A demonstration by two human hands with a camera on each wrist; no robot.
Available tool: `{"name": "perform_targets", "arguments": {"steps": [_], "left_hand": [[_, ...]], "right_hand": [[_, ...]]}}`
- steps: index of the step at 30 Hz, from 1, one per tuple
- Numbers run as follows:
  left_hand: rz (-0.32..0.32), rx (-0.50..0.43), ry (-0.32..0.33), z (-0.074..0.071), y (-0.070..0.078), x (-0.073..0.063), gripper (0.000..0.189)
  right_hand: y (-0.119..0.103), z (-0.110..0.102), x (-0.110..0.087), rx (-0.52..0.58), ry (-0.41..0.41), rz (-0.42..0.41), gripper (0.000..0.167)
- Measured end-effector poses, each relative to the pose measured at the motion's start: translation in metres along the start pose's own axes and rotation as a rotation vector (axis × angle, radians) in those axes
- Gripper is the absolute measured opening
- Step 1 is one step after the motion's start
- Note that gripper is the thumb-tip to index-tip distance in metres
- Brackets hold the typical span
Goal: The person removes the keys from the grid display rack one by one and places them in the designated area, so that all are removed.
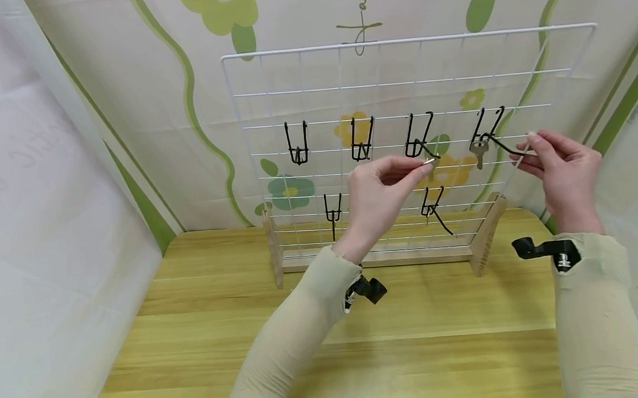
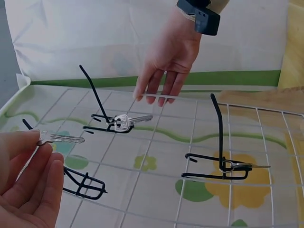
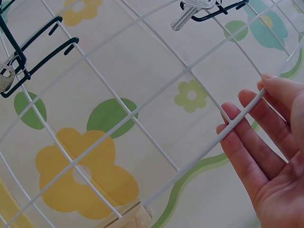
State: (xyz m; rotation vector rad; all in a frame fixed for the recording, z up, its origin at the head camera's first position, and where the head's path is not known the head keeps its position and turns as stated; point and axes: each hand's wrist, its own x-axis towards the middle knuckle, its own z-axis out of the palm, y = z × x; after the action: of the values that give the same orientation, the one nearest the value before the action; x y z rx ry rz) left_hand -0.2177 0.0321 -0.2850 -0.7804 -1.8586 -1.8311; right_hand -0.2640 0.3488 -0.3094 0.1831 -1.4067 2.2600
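Note:
My left hand (image 1: 379,196) pinches a silver key (image 2: 61,138) between thumb and fingers, its blade pointing away from the fingertips. The key is close to the end of the third black hook (image 1: 417,141) in the upper row. With thumb and fingers on either side of it, my right hand (image 1: 568,165) holds the right edge of the white wire grid (image 1: 407,41). A second key (image 1: 480,150) hangs on the rightmost upper hook (image 1: 493,124), near the right hand. Another key (image 2: 247,166) hangs on the lower right hook (image 2: 216,128).
Two more black hooks, one upper left (image 1: 298,153) and one beside it (image 1: 363,147), are on the grid, with another lower left (image 1: 333,213). A wooden base (image 1: 377,259) supports the grid on the wood-grain table (image 1: 194,339). Behind hangs a flowered cloth (image 1: 112,84).

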Motion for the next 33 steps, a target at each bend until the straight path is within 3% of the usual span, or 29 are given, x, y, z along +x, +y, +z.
{"name": "perform_targets", "arguments": {"steps": [12,21,26,33], "left_hand": [[0.037,-0.047,-0.075,-0.003,0.019,-0.008,0.011],[0.005,-0.025,-0.115,-0.016,0.018,-0.032,0.009],[-0.068,0.007,-0.122,-0.033,0.002,-0.054,0.01],[-0.266,0.06,-0.107,-0.059,-0.029,-0.089,0.011]], "right_hand": [[0.0,0.0,0.001,-0.029,0.001,0.009,0.035],[0.0,0.0,0.001,-0.007,0.0,0.007,0.033],[0.0,0.0,0.001,0.019,-0.002,0.012,0.034],[0.001,0.002,0.0,0.023,-0.006,0.006,0.033]]}}
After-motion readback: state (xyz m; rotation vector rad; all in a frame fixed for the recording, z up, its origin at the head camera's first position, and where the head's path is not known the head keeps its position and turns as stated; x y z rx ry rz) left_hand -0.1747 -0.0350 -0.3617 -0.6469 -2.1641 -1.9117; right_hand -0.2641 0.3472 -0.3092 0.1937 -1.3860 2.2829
